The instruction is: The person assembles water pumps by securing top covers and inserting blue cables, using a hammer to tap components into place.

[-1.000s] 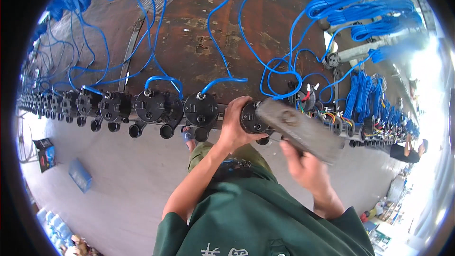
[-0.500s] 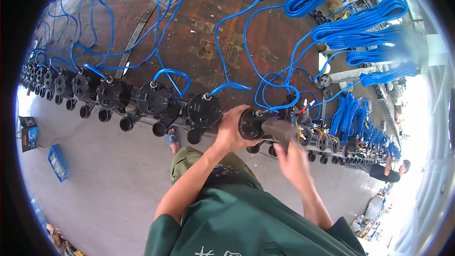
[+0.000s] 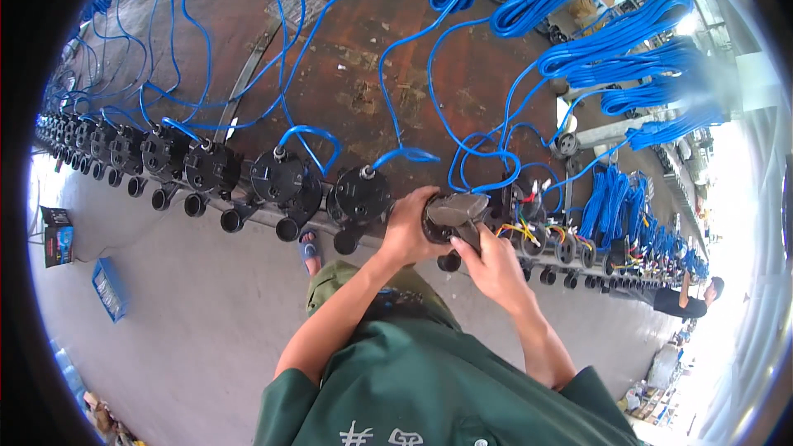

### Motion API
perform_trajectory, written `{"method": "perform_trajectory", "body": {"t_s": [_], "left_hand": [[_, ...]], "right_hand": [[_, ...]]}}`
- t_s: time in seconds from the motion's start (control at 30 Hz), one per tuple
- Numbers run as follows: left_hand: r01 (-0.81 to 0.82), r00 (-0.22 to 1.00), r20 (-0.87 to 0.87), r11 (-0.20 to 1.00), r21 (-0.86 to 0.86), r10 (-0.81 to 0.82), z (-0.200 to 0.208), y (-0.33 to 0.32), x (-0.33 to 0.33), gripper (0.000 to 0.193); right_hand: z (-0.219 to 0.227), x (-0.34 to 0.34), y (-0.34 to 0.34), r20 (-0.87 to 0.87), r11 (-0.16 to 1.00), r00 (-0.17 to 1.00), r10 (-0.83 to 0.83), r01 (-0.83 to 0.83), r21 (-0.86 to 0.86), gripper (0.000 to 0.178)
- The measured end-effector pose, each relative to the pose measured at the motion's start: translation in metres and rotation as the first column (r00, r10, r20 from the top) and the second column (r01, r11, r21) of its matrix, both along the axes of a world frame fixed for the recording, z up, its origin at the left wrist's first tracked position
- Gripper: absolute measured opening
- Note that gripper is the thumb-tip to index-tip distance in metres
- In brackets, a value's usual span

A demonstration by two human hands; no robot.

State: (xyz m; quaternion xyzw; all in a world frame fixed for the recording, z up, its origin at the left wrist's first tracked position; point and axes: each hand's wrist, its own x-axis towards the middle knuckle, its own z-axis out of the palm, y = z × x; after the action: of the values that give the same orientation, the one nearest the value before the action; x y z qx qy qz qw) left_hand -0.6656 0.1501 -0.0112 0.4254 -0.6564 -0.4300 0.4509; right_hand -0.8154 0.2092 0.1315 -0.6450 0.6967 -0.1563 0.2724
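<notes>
My left hand (image 3: 405,233) is wrapped round the side of a round black housing (image 3: 433,232) at the table's near edge. In my right hand (image 3: 496,271) is a hammer (image 3: 453,209), gripped by its dark handle. The hammer's head lies over the housing's face and hides most of it; whether they touch I cannot tell. Just left of my left hand stands another round black housing (image 3: 361,196), with a blue cable joined at its top. Coloured wires (image 3: 522,235) stick out of an open housing to the right of the hammer.
A long row of black housings (image 3: 165,153) lines the edge of the worn brown table (image 3: 347,74). Blue cable coils (image 3: 615,33) lie across its far side and right. A person (image 3: 690,301) stands farther right. On the floor are a blue crate (image 3: 110,289) and a dark box (image 3: 58,235).
The hammer, blurred and right of the housing before, has swung left over the housing's face with my right hand. My left hand keeps its hold. The whole view has shifted slightly.
</notes>
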Motion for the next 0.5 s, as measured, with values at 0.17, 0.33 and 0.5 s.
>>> {"method": "perform_trajectory", "body": {"t_s": [0.17,0.33,0.5], "left_hand": [[0.011,1.000,-0.004,1.000,0.024,-0.010,-0.001,0.002,0.003,0.102],[0.047,0.999,0.007,0.997,0.063,-0.048,0.009,-0.002,-0.004,0.100],[0.030,0.998,0.054,0.996,0.079,-0.034,0.008,0.003,0.000,0.104]], "right_hand": [[0.071,-0.022,0.012,0.295,0.994,0.949,-0.113,0.111,0.026,0.028],[0.006,-0.032,0.024,-0.258,0.993,0.960,-0.107,0.114,0.014,0.036],[0.017,-0.061,0.026,0.357,0.956,0.898,-0.256,0.181,0.230,0.041]]}}
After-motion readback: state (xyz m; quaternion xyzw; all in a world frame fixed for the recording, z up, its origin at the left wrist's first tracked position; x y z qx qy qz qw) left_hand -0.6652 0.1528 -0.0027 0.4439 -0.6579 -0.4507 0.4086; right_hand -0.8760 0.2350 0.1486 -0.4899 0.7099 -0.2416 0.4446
